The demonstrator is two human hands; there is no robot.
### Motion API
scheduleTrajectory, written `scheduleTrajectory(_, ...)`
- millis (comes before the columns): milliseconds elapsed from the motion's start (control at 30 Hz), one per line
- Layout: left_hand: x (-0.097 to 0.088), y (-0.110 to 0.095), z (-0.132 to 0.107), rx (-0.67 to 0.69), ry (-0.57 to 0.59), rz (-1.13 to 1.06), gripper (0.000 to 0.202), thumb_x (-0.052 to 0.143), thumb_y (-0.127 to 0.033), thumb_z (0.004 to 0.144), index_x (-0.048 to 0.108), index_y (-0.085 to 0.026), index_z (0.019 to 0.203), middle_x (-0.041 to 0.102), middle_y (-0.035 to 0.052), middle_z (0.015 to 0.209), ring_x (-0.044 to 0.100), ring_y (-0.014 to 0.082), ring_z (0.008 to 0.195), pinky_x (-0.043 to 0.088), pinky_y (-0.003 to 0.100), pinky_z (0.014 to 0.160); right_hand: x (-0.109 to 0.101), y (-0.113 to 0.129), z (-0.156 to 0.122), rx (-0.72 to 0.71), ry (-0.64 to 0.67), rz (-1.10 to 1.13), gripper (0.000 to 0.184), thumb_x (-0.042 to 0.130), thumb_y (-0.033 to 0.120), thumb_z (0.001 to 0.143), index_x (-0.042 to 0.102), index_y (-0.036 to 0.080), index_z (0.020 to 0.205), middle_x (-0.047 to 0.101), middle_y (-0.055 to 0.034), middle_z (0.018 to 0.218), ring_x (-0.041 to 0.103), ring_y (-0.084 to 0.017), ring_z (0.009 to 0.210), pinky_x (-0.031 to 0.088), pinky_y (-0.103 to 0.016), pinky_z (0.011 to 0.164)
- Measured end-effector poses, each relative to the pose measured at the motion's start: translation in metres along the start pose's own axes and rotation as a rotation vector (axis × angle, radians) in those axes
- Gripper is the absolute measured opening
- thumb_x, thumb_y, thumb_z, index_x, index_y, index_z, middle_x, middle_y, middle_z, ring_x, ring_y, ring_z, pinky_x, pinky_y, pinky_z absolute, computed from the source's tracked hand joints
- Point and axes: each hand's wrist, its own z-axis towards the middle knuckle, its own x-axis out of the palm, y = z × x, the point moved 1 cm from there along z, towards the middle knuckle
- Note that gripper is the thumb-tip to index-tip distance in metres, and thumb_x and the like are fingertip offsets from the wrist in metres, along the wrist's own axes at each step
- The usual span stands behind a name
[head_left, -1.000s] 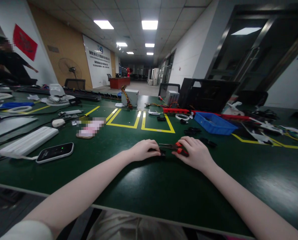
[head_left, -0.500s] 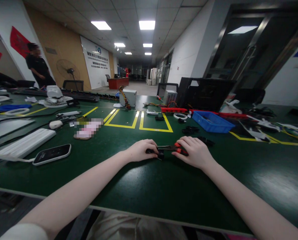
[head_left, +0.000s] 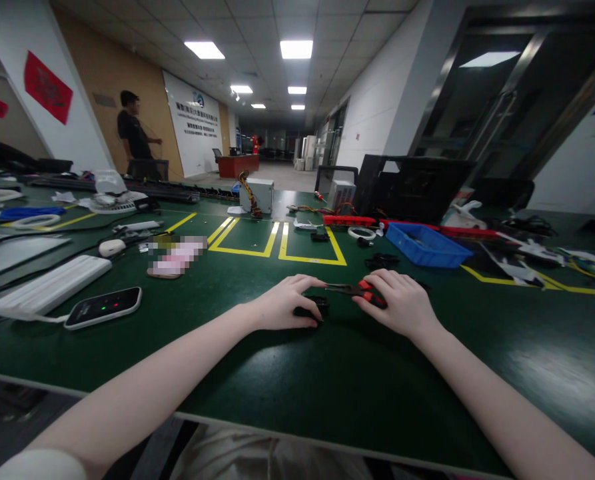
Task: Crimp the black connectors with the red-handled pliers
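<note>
My left hand (head_left: 284,303) curls around a small black part (head_left: 319,305) low over the green table, its index finger and thumb spread to either side of it. What exactly this part is, I cannot make out, and my palm hides some of it. In my right hand (head_left: 402,300) are pliers with red and black handles (head_left: 373,294), my fingers wrapped round the grips. Their metal jaws point left, and the tips reach my left index finger, just above the black part.
A blue bin (head_left: 424,248) stands right of my hands, with black pieces (head_left: 381,260) beside it. Leftward lie a pink phone (head_left: 174,259), a white-edged device (head_left: 104,308) and a white power strip (head_left: 52,283). Behind are a power supply (head_left: 262,197) and a person (head_left: 136,133).
My right hand and the pliers have shifted slightly right. My left fingers have spread wider around the black part. The person at the back has walked right, and device lights are lit.
</note>
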Motion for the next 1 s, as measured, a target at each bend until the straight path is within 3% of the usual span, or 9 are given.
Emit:
scheduleTrajectory(233,0.009,-0.006,0.004,-0.071,0.021,-0.034,0.004,0.071,-0.02,0.085,0.072,-0.021,0.089,0.048,0.0089,0.136,0.038,0.0313,0.135,0.035,0.049,0.112,0.001,0.0,-0.001,-0.004,-0.003,0.006,0.032,0.056,0.048,0.09,0.063,0.017,0.095,0.067,-0.0108,0.096,0.062,-0.024,0.084,0.043,-0.035,0.072)
scheduleTrajectory(333,0.015,-0.007,0.005,-0.15,0.019,-0.053,0.005,0.073,-0.019,0.083,0.071,-0.019,0.087,0.047,0.0114,0.132,0.036,0.0349,0.134,0.033,0.055,0.111,0.002,0.0,-0.001,-0.007,-0.006,0.012,0.032,0.057,0.048,0.09,0.063,0.017,0.095,0.067,-0.0107,0.096,0.062,-0.024,0.083,0.042,-0.035,0.072)
scheduleTrajectory(467,0.02,-0.01,0.005,-0.176,0.005,-0.079,0.005,0.07,-0.013,0.083,0.068,-0.018,0.084,0.048,0.0106,0.125,0.035,0.0344,0.133,0.024,0.058,0.114,0.002,0.0,-0.001,-0.009,-0.021,0.034,0.032,0.057,0.048,0.09,0.063,0.017,0.095,0.067,-0.0102,0.095,0.062,-0.023,0.083,0.043,-0.034,0.071)
scheduleTrajectory(567,0.018,-0.013,0.006,-0.175,-0.028,-0.135,0.009,0.065,-0.01,0.085,0.064,-0.019,0.084,0.051,0.0071,0.121,0.038,0.0285,0.129,0.019,0.054,0.117,0.002,0.0,-0.001,-0.01,-0.04,0.06,0.029,0.058,0.046,0.089,0.063,0.018,0.097,0.067,-0.0099,0.096,0.062,-0.024,0.085,0.044,-0.035,0.071)
scheduleTrajectory(633,0.014,-0.014,0.007,-0.194,-0.062,-0.196,0.009,0.061,-0.01,0.088,0.061,-0.018,0.085,0.053,0.0068,0.115,0.044,0.0262,0.121,0.024,0.052,0.114,0.001,0.0,-0.002,-0.012,-0.055,0.08,0.028,0.059,0.045,0.089,0.062,0.018,0.098,0.067,-0.0101,0.097,0.063,-0.024,0.087,0.045,-0.035,0.072)
scheduleTrajectory(767,0.011,-0.009,0.009,-0.252,-0.123,-0.385,0.008,0.048,-0.013,0.095,0.053,-0.017,0.09,0.058,0.0036,0.092,0.055,0.0186,0.091,0.045,0.041,0.094,0.0,0.001,-0.002,-0.019,-0.068,0.119,0.028,0.06,0.043,0.088,0.063,0.018,0.1,0.067,-0.011,0.1,0.064,-0.025,0.089,0.047,-0.036,0.074)
scheduleTrajectory(833,0.013,-0.006,0.01,-0.27,-0.153,-0.503,0.007,0.045,-0.015,0.096,0.051,-0.017,0.093,0.058,0.0016,0.086,0.057,0.0152,0.081,0.049,0.032,0.081,0.0,0.002,-0.002,-0.024,-0.062,0.139,0.027,0.06,0.043,0.087,0.063,0.019,0.101,0.068,-0.0106,0.1,0.064,-0.025,0.089,0.047,-0.037,0.074)
scheduleTrajectory(1000,0.019,-0.003,0.011,-0.28,-0.236,-0.778,0.007,0.05,-0.015,0.095,0.048,-0.015,0.102,0.062,0.0028,0.087,0.064,0.0128,0.079,0.052,0.026,0.073,-0.001,0.005,-0.001,-0.02,-0.051,0.171,0.026,0.059,0.042,0.088,0.063,0.02,0.099,0.068,-0.01,0.099,0.064,-0.025,0.088,0.047,-0.036,0.073)
